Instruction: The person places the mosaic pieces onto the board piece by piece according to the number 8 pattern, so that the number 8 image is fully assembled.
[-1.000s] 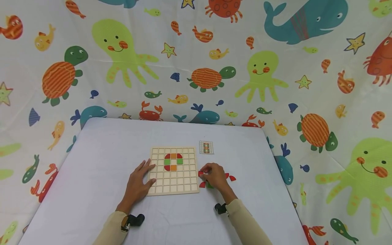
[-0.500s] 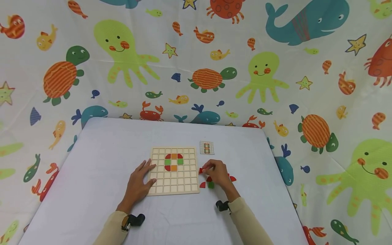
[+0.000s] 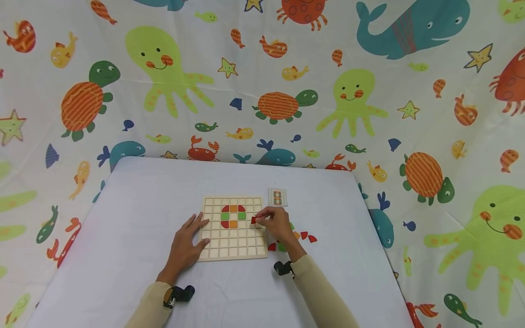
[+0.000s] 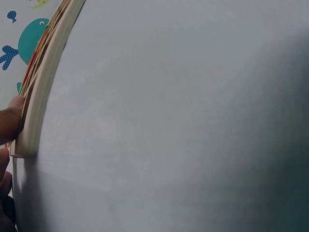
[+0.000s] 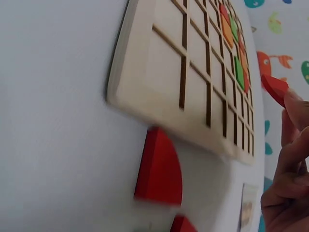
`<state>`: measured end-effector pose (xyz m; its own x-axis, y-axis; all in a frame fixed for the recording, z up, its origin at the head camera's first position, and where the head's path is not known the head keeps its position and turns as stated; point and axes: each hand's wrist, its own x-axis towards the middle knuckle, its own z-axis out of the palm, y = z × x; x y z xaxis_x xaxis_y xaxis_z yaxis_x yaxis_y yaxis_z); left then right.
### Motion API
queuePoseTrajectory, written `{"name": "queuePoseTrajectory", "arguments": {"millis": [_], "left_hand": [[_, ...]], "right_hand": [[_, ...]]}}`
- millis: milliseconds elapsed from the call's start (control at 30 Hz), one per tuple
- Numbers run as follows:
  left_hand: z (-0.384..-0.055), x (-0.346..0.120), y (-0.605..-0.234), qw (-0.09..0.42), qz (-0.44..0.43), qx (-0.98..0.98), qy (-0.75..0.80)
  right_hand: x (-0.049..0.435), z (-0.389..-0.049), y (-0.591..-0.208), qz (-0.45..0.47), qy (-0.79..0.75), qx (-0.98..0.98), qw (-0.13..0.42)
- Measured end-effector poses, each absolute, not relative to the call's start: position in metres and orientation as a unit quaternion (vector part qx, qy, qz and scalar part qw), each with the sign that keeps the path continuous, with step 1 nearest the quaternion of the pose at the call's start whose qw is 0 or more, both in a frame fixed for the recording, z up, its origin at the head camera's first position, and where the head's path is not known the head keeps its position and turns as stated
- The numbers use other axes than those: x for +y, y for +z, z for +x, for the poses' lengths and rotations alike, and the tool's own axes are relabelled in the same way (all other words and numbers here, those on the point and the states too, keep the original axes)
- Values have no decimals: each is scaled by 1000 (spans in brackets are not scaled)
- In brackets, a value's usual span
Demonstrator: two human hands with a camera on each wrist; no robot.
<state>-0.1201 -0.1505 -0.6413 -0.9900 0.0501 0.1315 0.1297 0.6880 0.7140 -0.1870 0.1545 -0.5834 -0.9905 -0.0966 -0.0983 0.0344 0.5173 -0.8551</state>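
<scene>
A square wooden grid board (image 3: pixel 238 249) lies on the white table. Near its upper middle sits a ring of red quarter-circles (image 3: pixel 225 224), orange squares (image 3: pixel 233 224) and green squares (image 3: pixel 242 216); the ring's lower right cell holds no tile. My left hand (image 3: pixel 183 248) rests at the board's left edge with fingers spread, its thumb (image 4: pixel 10 121) touching the rim. Over the right columns of the board, my right hand (image 3: pixel 279 226) pinches a red quarter-circle tile (image 5: pixel 275 88) between thumb and fingertips, raised above the surface.
Loose tiles lie right of the board, among them a red quarter-circle (image 5: pixel 161 169), an orange piece (image 3: pixel 296 235) and a green one (image 3: pixel 281 247), some partly behind the right hand. A small pattern card (image 3: pixel 277 197) lies beyond. A printed curtain (image 3: pixel 262 68) hangs behind the table.
My right hand has picked up the red quarter-circle from beside the board and moved left and away from me, over the board's right side. The left hand has stayed in place.
</scene>
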Motion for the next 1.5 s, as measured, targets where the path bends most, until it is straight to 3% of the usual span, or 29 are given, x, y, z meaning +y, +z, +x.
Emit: {"name": "queuePoseTrajectory", "arguments": {"millis": [267,967,1500], "left_hand": [[-120,-150,-641,54,-51,-915,-396],[-119,-149,-641,71,-52,-915,-395],[-121,-150,-644,46,-41,-919,-389]], "right_hand": [[126,-194,-593,-22,-478,874,86],[99,-193,-603,-4,-378,923,72],[143,-186,-598,-53,-448,891,44]]}}
